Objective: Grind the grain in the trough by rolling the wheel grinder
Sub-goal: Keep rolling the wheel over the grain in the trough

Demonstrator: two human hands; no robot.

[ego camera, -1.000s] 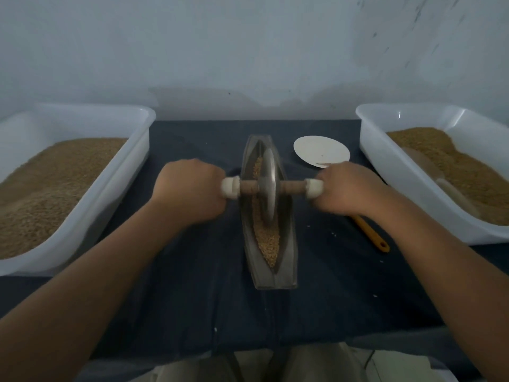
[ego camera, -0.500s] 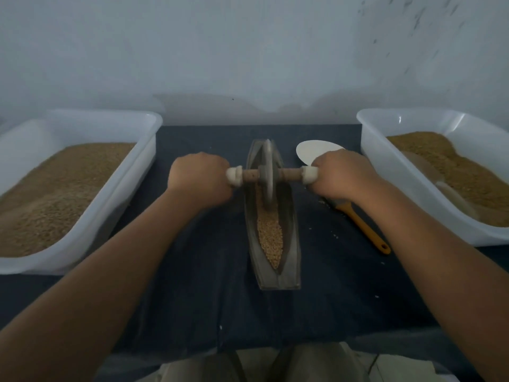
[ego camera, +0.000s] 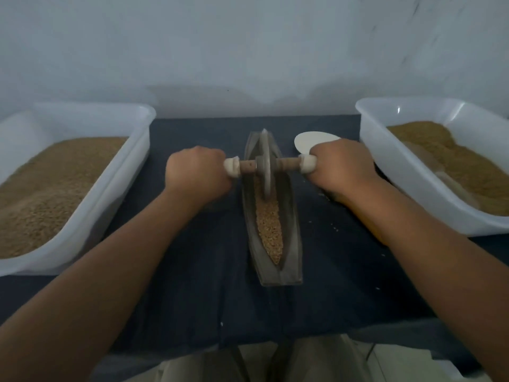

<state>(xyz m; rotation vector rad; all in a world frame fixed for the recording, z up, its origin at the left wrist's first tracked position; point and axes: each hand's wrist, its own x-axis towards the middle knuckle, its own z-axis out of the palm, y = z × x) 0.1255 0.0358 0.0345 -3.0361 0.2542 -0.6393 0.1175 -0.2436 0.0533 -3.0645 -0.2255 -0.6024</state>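
A narrow boat-shaped metal trough point(ego camera: 292, 252) lies lengthwise on the dark cloth. Brown grain point(ego camera: 268, 227) fills its near half. The wheel grinder point(ego camera: 265, 164), a grey disc on a wooden axle with white end caps, stands upright in the far half of the trough. My left hand point(ego camera: 197, 175) grips the left end of the axle. My right hand point(ego camera: 343, 168) grips the right end. The handle ends are hidden inside my fists.
A white tub point(ego camera: 129, 172) of grain stands at the left and another white tub point(ego camera: 385, 161) of grain at the right. A white scoop point(ego camera: 311, 140) lies behind my right hand. A few stray grains point(ego camera: 334, 227) dot the dark cloth point(ego camera: 192, 285).
The wheel has rolled away from me along the trough, from its middle to the far end. Both hands moved forward with it. More grain shows in the near half.
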